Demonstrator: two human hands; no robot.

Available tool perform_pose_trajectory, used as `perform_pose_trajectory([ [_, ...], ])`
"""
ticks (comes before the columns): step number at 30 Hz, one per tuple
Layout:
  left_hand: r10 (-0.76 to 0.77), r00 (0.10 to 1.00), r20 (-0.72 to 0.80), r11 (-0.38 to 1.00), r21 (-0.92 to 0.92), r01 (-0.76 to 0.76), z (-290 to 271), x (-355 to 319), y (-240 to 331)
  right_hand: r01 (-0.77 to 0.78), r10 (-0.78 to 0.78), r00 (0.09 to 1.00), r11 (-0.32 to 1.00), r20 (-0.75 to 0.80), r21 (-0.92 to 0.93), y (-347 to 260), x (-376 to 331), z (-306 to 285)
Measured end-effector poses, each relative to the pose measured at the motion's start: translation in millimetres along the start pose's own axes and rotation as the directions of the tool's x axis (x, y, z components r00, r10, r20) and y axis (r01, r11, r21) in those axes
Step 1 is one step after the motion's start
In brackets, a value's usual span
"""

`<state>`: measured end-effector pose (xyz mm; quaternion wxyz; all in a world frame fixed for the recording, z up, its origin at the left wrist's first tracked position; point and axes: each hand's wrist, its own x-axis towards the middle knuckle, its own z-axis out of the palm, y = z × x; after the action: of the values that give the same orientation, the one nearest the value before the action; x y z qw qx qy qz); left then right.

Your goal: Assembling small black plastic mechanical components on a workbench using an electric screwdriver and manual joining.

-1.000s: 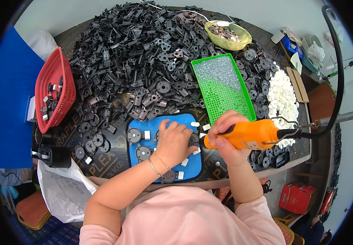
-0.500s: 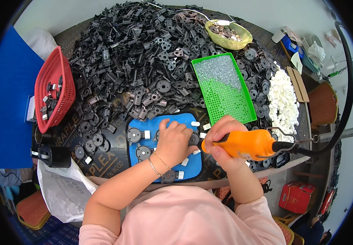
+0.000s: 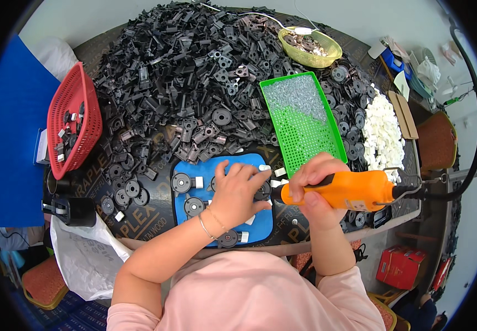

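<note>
On a blue mat (image 3: 183, 166) lie several black round plastic parts (image 3: 194, 206) with white tabs. My left hand (image 3: 237, 193) rests over the mat, its thumb and index finger around one black round part (image 3: 262, 190) at the mat's right side; the palm hides other parts. My right hand (image 3: 320, 185) grips an orange electric screwdriver (image 3: 362, 190), held nearly level. Its dark tip points left, right beside the part at my left fingers; whether it touches cannot be made out. Small white pieces (image 3: 280, 172) lie near the mat's upper right corner.
A big heap of black plastic parts (image 3: 167, 71) fills the table's far side. A green tray (image 3: 310, 146) holds small screws. White pieces (image 3: 382, 132) are piled at right. A yellow basket (image 3: 327, 59) and red basket (image 3: 87, 132) hold parts. A black cable (image 3: 470, 165) runs from the screwdriver.
My right hand and the screwdriver have shifted right, and the tool lies more level. My left thumb and index finger have spread slightly around the black part.
</note>
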<state>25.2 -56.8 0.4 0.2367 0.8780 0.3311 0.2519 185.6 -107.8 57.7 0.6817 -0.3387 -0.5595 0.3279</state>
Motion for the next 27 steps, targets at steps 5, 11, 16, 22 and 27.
perform_pose_trajectory([
  [5,0.033,0.999,0.037,0.999,-0.018,-0.032,3,-5,-6,-0.019,0.025,0.999,0.991,-0.041,0.135,-8,3,6],
  [11,0.022,0.999,0.026,0.996,-0.086,-0.020,8,-6,-9,0.018,0.003,0.995,0.975,-0.096,0.220,-12,1,7],
  [16,0.040,0.999,-0.001,0.997,-0.063,-0.040,7,-5,-5,0.031,-0.025,0.998,0.994,-0.052,0.104,-12,0,6],
  [22,0.066,0.998,-0.011,0.998,0.007,-0.066,6,-4,-2,0.028,-0.026,0.999,0.998,-0.032,0.064,-13,-2,7],
  [27,0.073,0.997,-0.027,0.997,0.023,-0.073,7,-3,-2,0.028,-0.027,0.999,0.999,-0.022,0.026,-15,-2,7],
])
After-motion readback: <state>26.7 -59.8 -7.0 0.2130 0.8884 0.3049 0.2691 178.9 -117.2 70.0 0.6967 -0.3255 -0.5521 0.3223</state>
